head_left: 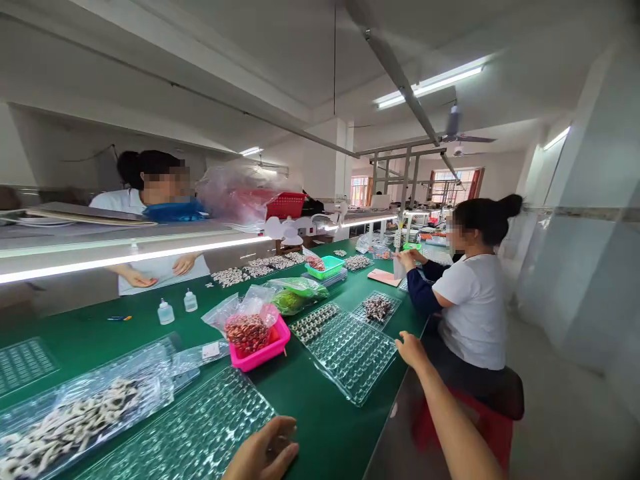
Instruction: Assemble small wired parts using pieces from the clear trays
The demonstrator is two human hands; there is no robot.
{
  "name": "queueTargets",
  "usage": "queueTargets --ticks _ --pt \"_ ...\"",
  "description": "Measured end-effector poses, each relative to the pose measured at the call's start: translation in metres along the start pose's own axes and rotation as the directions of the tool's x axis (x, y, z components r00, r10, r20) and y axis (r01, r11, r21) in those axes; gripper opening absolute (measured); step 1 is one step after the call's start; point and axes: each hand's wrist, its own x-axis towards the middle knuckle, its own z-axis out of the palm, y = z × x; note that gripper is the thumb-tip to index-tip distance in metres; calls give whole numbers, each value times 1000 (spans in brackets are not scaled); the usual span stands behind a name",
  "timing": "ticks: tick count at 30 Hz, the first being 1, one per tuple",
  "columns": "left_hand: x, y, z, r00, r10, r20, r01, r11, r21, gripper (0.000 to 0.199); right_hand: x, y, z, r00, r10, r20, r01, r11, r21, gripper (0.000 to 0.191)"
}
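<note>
My left hand (264, 450) is low at the front, beside the right edge of a clear moulded plastic tray (200, 427). Its fingers curve loosely, with a gap to the thumb and nothing visible between them. Farther right, my right hand (413, 349) reaches forward with fingers apart, close to the right corner of a second clear tray (353, 360); I cannot tell whether they touch. Small dark-and-white pieces (314, 321) fill the far left part of that tray. A smaller tray beyond it bears a heap of dark brown pieces (377, 308).
A pink basket (260, 357) holds bagged reddish pieces. White-and-dark pieces (75, 420) lie on a tray at left. Two small bottles (165, 312) stand behind. A lit shelf (135, 257) overhangs the green table (277, 393). One co-worker (473, 307) sits at right, another (150, 267) opposite.
</note>
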Motion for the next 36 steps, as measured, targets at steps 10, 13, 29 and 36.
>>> queueTargets --ticks 10,13,29,36 --pt "54 -4 85 912 -397 99 382 740 -554 47 33 2 26 969 -44 242 -6 979 202 32" --pt "53 -2 87 906 -408 111 385 689 -613 48 35 -2 20 958 -72 279 -17 953 304 32" --pt "-10 24 91 903 -399 162 323 379 -867 27 -90 -19 -39 911 -118 395 -195 720 665 41" --pt "-56 30 79 895 -438 91 224 264 -938 41 -196 -7 -17 893 -66 445 -383 408 829 45"
